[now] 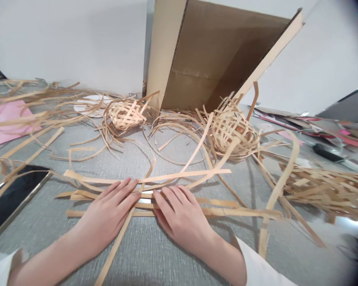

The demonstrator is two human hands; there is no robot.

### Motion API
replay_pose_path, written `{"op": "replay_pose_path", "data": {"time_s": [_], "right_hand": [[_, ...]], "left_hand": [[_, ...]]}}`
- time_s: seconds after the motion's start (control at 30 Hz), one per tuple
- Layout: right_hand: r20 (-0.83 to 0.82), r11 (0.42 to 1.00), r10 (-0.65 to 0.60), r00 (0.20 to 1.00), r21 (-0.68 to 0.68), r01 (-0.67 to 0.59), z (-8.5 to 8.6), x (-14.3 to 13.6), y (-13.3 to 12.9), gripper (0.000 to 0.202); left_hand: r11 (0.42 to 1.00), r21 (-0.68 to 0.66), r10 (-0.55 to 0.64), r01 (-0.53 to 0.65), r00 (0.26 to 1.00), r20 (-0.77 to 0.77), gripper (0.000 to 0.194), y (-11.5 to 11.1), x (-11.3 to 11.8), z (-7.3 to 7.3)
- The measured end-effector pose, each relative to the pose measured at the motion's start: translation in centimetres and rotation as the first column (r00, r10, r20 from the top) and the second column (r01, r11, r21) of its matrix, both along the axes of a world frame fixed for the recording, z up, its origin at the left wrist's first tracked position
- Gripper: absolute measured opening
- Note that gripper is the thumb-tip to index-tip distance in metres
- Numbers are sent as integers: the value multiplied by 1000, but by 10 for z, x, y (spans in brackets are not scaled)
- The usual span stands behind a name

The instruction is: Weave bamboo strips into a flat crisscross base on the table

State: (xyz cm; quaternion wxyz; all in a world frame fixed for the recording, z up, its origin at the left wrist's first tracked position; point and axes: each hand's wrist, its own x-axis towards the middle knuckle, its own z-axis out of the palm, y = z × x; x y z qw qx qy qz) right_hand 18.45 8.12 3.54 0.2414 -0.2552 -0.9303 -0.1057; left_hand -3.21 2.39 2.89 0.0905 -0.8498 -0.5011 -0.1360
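Several flat tan weaving strips (217, 211) lie roughly side by side across the grey tabletop. My left hand (110, 208) rests flat over their left part, fingers stretched out and pointing away from me. A single crossing strip (115, 251) runs from the near edge up past its fingertips, over or under the others. My right hand (180, 216) lies palm down on the strips a little to the right, fingers extended. Between the two hands a short gap shows the strips and a small white patch. What lies under the palms is hidden.
Behind stand two woven pieces, one left (127, 115) and one right (234, 129), before an open cardboard box (226, 59). Another woven piece (328, 188) lies at right. A phone (20, 194), pink paper (10, 121) and many loose strips are at left.
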Motion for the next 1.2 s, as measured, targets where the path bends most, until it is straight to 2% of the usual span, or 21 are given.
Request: {"op": "replay_pose_path", "data": {"time_s": [0.37,0.47,0.77,0.97,1.07,1.2], "right_hand": [[42,1000,1,999,-30,0,-2,2,0,37],[48,1000,-2,999,2,2,-2,3,0,28],[93,985,166,982,32,-169,-1,4,-1,27],[84,993,118,989,-38,-115,-7,2,2,29],[70,996,89,993,-26,-88,-5,3,2,30],[132,984,178,975,5,-180,-1,4,1,31]], "left_hand": [[1000,-27,13,-13,1000,12,37,-2,-2,-4],[999,-25,20,-20,1000,5,39,-2,-2,-5],[1000,-11,13,-13,1000,6,31,-1,-1,-2],[1000,-7,22,-22,1000,7,30,-1,0,-1],[999,-22,29,-29,999,14,30,-1,0,-1],[999,-22,29,-28,999,34,32,-2,0,-3]]}}
